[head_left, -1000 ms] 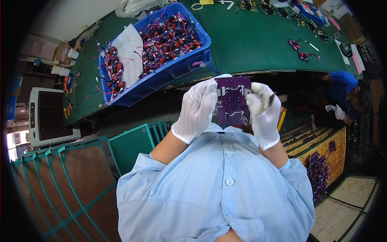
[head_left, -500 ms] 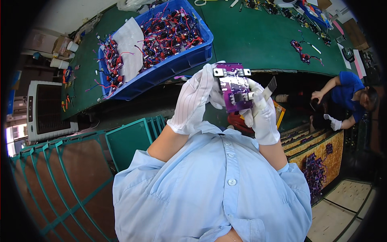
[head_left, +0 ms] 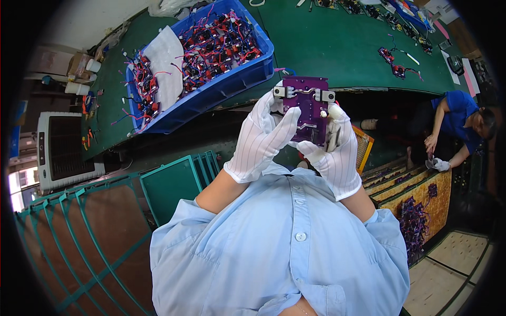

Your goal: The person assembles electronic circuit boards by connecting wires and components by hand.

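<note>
A purple circuit board (head_left: 307, 111) is held up in front of my chest, over the table's near edge. It has metal tabs at both upper sides and bent metal strips across its face. My left hand (head_left: 263, 134), in a white striped glove, grips the board's left side, its thumb across the lower face. Gloved in white too, my right hand (head_left: 337, 160) closes on the lower right edge. Its fingers behind the board are partly hidden. Colored wires stick out past the top left of the board.
A blue crate (head_left: 211, 87) full of wired boards stands on the green table (head_left: 327, 42). Two loose wired boards (head_left: 399, 69) lie farther right. Green-framed racks (head_left: 105, 226) stand at left. At right, a co-worker (head_left: 456, 126) sits beside wooden panels (head_left: 437, 210) with hanging boards.
The board has turned, showing a different face with bent metal strips. My left thumb has come across its front. The flat grey-ended tool that stuck out from my right hand no longer shows.
</note>
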Motion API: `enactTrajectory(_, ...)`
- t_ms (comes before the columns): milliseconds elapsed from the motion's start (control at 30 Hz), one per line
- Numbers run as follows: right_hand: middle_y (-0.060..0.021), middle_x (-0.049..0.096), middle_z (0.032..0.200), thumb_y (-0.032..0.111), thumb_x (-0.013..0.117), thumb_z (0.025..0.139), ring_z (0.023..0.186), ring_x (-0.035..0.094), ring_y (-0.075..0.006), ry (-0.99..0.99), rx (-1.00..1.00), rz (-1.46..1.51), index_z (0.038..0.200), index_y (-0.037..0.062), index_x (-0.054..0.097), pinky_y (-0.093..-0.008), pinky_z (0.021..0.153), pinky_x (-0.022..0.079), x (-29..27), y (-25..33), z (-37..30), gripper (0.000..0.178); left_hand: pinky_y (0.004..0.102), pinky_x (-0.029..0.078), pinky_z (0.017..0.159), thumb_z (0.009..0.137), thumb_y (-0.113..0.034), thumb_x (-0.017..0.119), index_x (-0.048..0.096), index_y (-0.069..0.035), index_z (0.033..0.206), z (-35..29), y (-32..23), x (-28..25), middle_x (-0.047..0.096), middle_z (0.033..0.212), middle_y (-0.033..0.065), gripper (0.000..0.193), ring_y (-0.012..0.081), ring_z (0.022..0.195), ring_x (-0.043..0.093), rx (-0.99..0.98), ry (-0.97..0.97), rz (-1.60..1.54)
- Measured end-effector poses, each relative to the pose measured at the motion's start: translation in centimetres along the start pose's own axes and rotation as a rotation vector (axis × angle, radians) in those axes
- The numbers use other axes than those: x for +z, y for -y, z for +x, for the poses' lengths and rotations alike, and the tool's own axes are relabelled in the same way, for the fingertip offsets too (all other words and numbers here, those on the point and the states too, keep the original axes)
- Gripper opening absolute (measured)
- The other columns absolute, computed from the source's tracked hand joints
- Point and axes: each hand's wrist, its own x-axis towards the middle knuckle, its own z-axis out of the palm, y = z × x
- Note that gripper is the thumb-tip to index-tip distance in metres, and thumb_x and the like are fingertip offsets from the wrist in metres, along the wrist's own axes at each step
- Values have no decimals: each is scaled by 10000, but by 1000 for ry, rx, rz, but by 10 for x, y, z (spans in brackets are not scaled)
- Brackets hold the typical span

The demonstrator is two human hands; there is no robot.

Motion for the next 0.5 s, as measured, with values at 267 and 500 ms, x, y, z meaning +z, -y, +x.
enactTrajectory(267, -118, 496, 1088, 145, 454, 842, 924, 530, -147, -167, 286, 476, 1213, -16, 357, -261, 803, 446, -20, -9, -10, 416, 220, 472, 709, 897, -188, 449, 453, 51, 1155, -6, 8, -8, 591, 974, 88, 351, 97, 831, 570, -13, -7, -159)
enactTrajectory(500, -94, 501, 1052, 201, 400, 893, 937, 520, -139, -178, 209, 697, 1175, 21, 402, -261, 804, 443, -16, -17, -11, 335, 193, 469, 660, 903, -232, 443, 505, 43, 1089, -4, 2, 2, 597, 909, 67, 338, 69, 777, 554, -169, -87, -381)
